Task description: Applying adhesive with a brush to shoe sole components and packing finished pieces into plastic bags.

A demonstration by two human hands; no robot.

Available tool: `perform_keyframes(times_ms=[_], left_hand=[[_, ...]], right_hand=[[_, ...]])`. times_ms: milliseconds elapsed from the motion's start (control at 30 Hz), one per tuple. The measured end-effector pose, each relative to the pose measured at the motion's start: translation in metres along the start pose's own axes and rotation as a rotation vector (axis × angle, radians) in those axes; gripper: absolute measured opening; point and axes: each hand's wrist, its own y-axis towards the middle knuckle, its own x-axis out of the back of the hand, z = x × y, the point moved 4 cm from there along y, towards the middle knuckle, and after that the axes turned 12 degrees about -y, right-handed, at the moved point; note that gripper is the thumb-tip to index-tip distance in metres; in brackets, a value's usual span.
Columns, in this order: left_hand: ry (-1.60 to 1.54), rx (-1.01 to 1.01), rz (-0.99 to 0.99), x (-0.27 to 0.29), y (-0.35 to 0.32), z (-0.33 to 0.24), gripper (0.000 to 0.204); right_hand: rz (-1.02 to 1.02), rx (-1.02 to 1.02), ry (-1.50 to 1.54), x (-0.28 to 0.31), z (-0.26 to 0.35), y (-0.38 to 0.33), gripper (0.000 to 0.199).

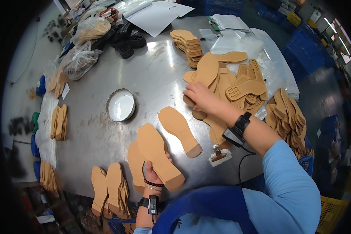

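Left hand (pixel 154 171) fingers clasp one tan insole (pixel 159 156); right hand (pixel 199 96) fingers curl onto the loose insole pile (pixel 230 84). Several sorted stacks (pixel 109 191) lie done; much pile left.

Soles: the sole (pixel 158 156) in the left hand (pixel 152 171) is plain tan, like the heap (pixel 226 84) at 2 o'clock; some there show a grid pattern.
Table (pixel 156 74): dull silver-grey metal with glare.
Bowl (pixel 121 105): white inside, grey rim.
Sleeve (pixel 288 187): light blue.
Apron (pixel 202 210): deep blue.
Wristbands: black; beads (pixel 153 183) red and black.
Crates (pixel 304 54): blue, at 3 o'clock.
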Motion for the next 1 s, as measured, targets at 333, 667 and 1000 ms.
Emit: perform_keyframes(times_ms=[333, 667, 1000], left_hand=[[0.112, -0.16, -0.031, -0.021, -0.051, -0.057, 0.072], [0.516, -0.37, -0.226, 0.015, -0.098, -0.142, 0.055], [1.735, -0.199, -0.586, 0.028, -0.064, -0.147, 0.059]], right_hand=[[0.041, 0.242, 0.106, -0.005, 0.107, -0.102, 0.03], [0.237, 0.041, 0.235, -0.006, 0.114, -0.131, 0.044], [0.193, -0.493, 0.119, -0.004, 0.092, -0.204, 0.044]])
